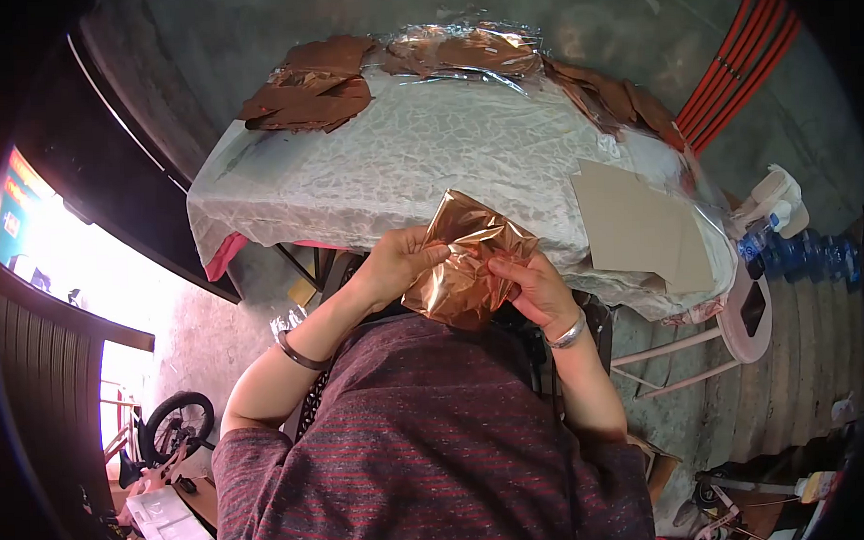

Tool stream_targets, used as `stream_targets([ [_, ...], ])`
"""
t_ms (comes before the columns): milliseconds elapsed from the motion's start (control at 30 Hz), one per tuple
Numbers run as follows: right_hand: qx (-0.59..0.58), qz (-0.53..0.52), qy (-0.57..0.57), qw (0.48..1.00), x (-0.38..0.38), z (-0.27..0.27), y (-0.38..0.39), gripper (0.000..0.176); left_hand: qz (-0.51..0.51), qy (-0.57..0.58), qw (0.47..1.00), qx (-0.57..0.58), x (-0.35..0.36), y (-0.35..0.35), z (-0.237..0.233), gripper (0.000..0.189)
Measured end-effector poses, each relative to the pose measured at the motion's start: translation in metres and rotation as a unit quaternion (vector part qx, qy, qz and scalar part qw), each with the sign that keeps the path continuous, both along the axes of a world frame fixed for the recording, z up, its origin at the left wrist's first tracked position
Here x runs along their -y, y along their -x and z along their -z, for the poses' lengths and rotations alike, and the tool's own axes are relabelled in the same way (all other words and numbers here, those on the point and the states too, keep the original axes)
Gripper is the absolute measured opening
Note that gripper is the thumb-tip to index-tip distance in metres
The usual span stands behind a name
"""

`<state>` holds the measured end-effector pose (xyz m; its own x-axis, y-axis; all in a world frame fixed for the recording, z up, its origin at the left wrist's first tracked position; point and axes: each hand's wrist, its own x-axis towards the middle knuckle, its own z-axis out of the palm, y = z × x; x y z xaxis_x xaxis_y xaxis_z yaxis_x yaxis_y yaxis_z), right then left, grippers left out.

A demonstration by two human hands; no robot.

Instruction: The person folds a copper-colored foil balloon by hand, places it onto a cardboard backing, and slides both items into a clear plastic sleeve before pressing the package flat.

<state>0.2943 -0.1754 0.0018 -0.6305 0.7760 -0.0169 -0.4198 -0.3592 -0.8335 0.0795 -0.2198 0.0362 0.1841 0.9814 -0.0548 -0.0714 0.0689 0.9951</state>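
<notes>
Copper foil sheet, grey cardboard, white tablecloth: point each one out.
copper foil sheet (464, 240): head view, on its crinkled upper face.
grey cardboard (630, 220): head view, on the flat top face.
white tablecloth (428, 165): head view, on the bare patterned middle.

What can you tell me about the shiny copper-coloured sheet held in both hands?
The sheet looks like thin, glossy copper-coloured foil, creased and crumpled, with bright reflections. It is held tilted in the air, in front of the near edge of the cloth-covered table. The left hand pinches its left edge with the fingers, and the right hand grips its right side; nothing else seems to touch it.
</notes>
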Motion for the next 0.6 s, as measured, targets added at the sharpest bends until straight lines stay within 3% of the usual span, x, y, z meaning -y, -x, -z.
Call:
stream_targets([
  [100,0.017,-0.063,0.030,0.997,-0.007,0.004,-0.005,0.035,0.018,0.051,0.996,-0.070,0.003,0.005,-0.022,0.019],
  [233,0.030,-0.061,0.029,0.997,-0.004,-0.014,-0.013,0.047,0.037,0.041,0.998,-0.025,-0.009,0.014,-0.023,0.019],
  [300,0.027,-0.051,-0.024,0.998,-0.003,-0.013,-0.011,0.050,0.030,0.039,0.999,0.008,-0.015,0.015,-0.016,0.019],
  [367,0.024,-0.014,-0.027,0.999,-0.010,-0.014,-0.013,0.051,0.116,0.069,0.990,-0.039,-0.021,0.018,-0.017,0.021],
  [433,0.023,0.019,-0.032,0.999,-0.021,-0.022,-0.020,0.053,0.129,0.066,0.989,-0.036,-0.023,0.020,-0.020,0.021],
  [600,0.171,0.031,-0.214,0.961,-0.039,-0.071,-0.032,0.050,0.217,0.045,0.958,-0.182,-0.026,0.017,-0.036,0.019],
])
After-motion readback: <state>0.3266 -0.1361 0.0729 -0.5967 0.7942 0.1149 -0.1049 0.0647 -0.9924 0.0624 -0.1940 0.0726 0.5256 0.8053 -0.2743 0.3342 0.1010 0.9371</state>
